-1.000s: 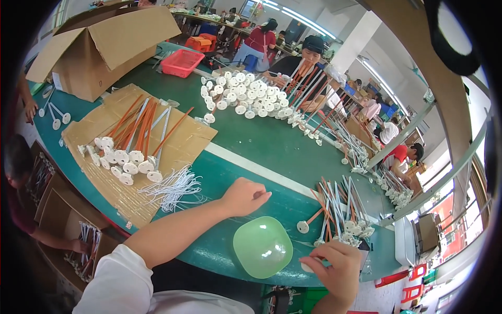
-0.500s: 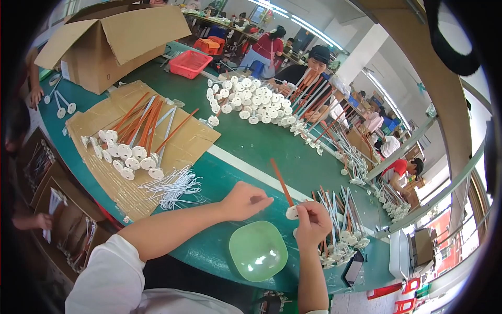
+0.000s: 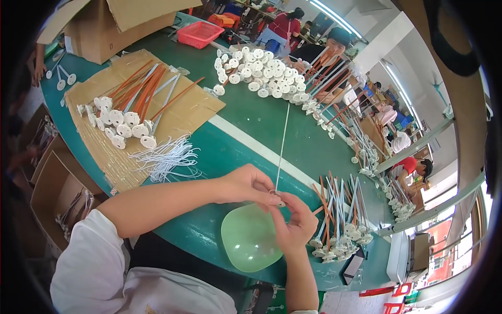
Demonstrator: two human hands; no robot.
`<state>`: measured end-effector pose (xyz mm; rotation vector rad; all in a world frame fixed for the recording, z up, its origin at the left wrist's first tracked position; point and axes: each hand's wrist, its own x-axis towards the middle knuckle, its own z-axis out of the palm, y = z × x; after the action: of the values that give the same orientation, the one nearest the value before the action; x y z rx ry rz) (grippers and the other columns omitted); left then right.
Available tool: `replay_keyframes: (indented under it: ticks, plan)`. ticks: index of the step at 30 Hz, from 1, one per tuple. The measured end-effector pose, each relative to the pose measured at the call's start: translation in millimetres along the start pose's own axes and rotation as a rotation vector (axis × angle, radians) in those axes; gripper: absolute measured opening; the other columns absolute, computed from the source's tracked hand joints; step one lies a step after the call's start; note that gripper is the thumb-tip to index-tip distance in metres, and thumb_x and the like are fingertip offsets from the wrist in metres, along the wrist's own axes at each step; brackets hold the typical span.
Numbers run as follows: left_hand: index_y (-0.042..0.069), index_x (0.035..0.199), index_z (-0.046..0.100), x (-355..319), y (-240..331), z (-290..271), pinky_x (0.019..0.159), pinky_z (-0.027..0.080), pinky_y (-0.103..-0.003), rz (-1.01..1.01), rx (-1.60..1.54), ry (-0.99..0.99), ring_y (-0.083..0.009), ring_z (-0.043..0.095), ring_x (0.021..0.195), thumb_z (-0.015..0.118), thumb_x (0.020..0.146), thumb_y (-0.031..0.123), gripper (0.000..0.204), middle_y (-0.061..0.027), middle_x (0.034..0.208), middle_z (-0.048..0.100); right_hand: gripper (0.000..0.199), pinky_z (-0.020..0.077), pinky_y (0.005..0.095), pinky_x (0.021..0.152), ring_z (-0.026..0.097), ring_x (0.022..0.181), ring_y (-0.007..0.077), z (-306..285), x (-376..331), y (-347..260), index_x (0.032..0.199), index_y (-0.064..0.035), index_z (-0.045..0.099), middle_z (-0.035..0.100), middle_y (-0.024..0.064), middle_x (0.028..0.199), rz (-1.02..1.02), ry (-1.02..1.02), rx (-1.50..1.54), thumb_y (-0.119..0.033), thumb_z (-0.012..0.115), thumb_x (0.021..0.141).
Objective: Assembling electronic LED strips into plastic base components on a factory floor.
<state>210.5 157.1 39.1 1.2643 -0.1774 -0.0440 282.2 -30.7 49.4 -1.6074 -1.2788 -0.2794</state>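
Observation:
Both hands meet above the front edge of the green table. A slim flat stick (image 3: 283, 144) points up and away from them, showing its narrow pale edge. My right hand (image 3: 295, 225) is closed in a pinch on the stick's lower end, where the white disc is mostly covered by fingers. My left hand (image 3: 243, 184) presses its fingertips against the same end; whether it grips the disc or some small piece there is hidden. A pale green bowl (image 3: 251, 242) sits just below the hands; I cannot make out any contents.
White-disc sticks lie on flattened cardboard (image 3: 196, 112) at left, beside a bundle of white cords (image 3: 167, 159). Another stick pile (image 3: 345, 235) and a phone-like dark slab (image 3: 353, 267) are at right. Farther back are a disc heap (image 3: 261, 73), red basket (image 3: 200, 34), carton (image 3: 104, 36) and co-workers.
My left hand has moved right to join my right hand at the stick's disc end. The stick, earlier showing its orange-brown face, has turned edge-on. The whole view has shifted slightly.

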Motion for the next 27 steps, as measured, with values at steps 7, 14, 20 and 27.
replay_keyframes:
  ticks: [7,14,20,27]
  plan:
    - [-0.005,0.116,0.063,0.5,-14.9,-3.5,0.081,0.055,-0.027,0.014,-0.084,-0.057,-0.0159,0.07,0.093,0.074,0.083,-0.001,0.035,-0.0136,0.107,0.071,0.02,0.0572,0.0345,0.085,0.07,0.096,0.0257,-6.8,-4.2,-1.8,0.095,0.0069,0.066,0.071,0.0189,0.102,-0.054,0.007,0.121,0.016,0.068,0.077]
    - [-0.005,0.119,0.061,-1.2,-11.1,-2.6,0.087,0.055,-0.031,0.014,-0.133,-0.067,-0.018,0.069,0.098,0.071,0.085,-0.002,0.036,-0.0137,0.109,0.07,0.017,0.0593,0.0324,0.076,0.073,0.089,0.0277,-1.7,3.4,-10.1,0.087,0.0037,0.069,0.073,0.0189,0.099,0.036,0.059,0.22,0.015,0.067,0.074]
    - [-0.004,0.114,0.062,0.6,-19.6,-5.0,0.089,0.055,-0.034,0.09,-0.22,-0.132,-0.0207,0.07,0.097,0.071,0.088,0.006,0.028,-0.0127,0.106,0.07,0.016,0.0578,0.0298,0.077,0.07,0.093,0.0224,-12.7,0.4,0.3,0.091,0.0061,0.068,0.07,0.019,0.104,-0.04,-0.043,0.139,0.017,0.065,0.08]
    - [-0.005,0.118,0.062,9.1,-15.9,-7.5,0.093,0.055,-0.037,0.066,-0.081,-0.05,-0.0236,0.069,0.1,0.072,0.087,0.003,0.034,-0.0145,0.112,0.069,0.019,0.0572,0.0299,0.078,0.069,0.089,0.0217,-3.9,-3.0,3.4,0.096,0.0058,0.066,0.069,0.0176,0.103,-0.016,0.072,0.055,0.014,0.067,0.08]
